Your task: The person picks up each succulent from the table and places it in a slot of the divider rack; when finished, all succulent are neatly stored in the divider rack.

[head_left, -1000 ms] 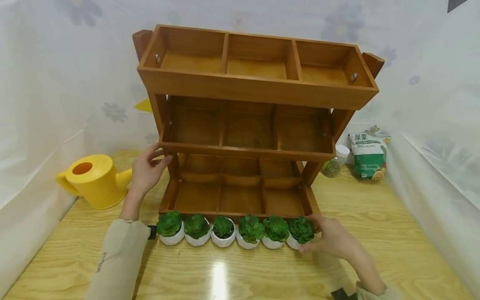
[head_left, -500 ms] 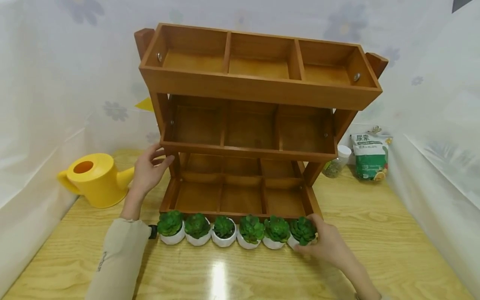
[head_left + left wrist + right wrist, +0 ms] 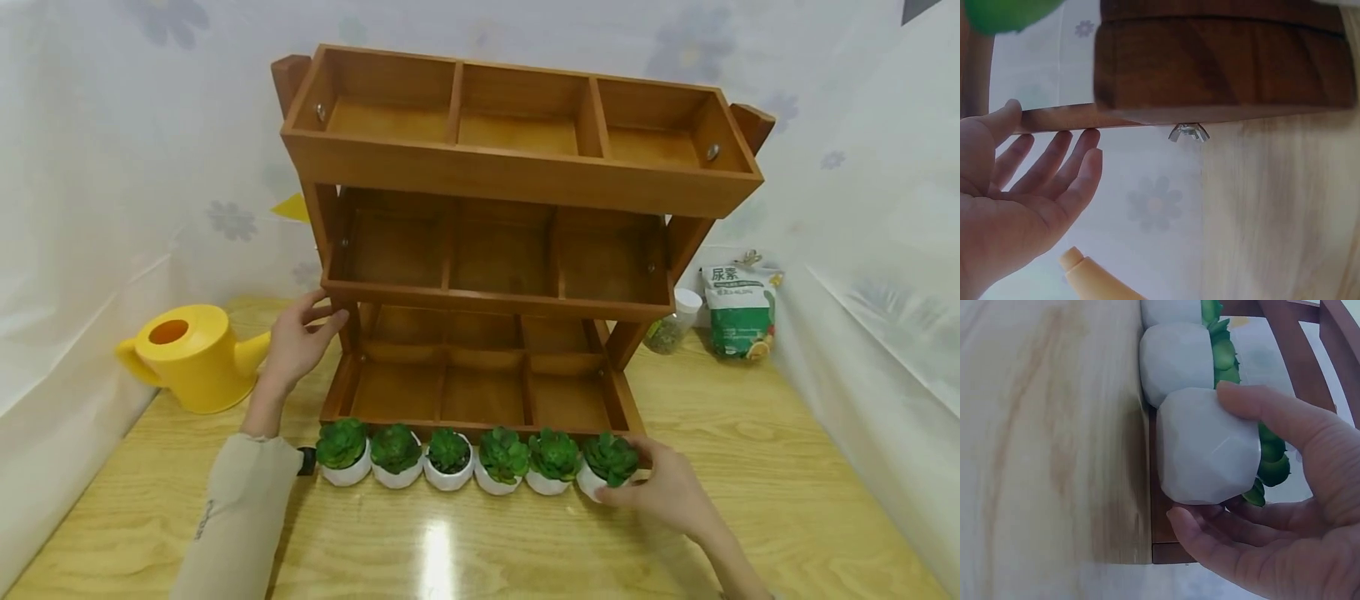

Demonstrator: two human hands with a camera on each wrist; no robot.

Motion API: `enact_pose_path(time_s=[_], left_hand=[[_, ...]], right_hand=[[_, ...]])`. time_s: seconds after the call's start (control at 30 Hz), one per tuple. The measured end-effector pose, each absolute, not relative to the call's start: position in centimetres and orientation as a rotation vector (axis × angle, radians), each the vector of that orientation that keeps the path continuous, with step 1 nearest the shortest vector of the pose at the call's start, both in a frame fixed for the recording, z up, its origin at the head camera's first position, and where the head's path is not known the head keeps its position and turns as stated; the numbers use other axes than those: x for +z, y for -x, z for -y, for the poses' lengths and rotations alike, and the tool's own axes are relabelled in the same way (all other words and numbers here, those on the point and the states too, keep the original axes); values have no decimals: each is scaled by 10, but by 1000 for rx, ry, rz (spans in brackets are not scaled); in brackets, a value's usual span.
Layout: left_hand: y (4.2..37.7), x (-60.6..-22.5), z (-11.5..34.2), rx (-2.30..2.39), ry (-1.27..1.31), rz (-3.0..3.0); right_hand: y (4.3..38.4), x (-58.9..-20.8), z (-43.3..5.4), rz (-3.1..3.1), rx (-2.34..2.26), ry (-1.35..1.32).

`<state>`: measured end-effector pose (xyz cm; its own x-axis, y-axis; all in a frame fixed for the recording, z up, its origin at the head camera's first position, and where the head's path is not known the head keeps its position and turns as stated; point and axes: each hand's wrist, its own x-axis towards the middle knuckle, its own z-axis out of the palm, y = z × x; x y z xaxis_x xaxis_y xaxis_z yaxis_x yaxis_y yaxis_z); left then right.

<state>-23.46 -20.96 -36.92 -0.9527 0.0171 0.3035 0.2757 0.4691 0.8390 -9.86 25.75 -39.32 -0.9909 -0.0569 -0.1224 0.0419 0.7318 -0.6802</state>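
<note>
A brown wooden tiered plant stand (image 3: 517, 171) rises in the head view. My left hand (image 3: 302, 340) holds its left side frame, with thumb and fingertips on opposite sides of a wooden strut (image 3: 1063, 117) in the left wrist view. Several small succulents in white faceted pots line up along the stand's front base. My right hand (image 3: 663, 487) grips the rightmost potted succulent (image 3: 609, 460), thumb on the near side, fingers round the far side. In the right wrist view its white pot (image 3: 1207, 450) sits between thumb and fingers, beside the neighbouring pot (image 3: 1179, 362).
A yellow watering can (image 3: 198, 362) stands left of the stand. Back right are a white-lidded jar (image 3: 675, 321) and a green-and-white bag (image 3: 741, 312). A metal wing nut (image 3: 1189, 132) juts from the stand's side. White flower-print sheeting (image 3: 847, 167) surrounds the wooden table (image 3: 525, 550).
My right hand has adjusted its fingers round the rightmost pot, which has shifted slightly to the right. My left hand stays on the stand.
</note>
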Motion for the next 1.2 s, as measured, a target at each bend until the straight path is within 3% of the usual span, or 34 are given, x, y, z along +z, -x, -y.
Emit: enact_pose_path(time_s=[0.6, 1.2], left_hand=[[234, -366, 202, -1321, 225, 2467], [231, -362, 206, -1302, 219, 2473]], right_hand=[[111, -353, -263, -2807, -1449, -21], [169, -334, -253, -2635, -1458, 124]])
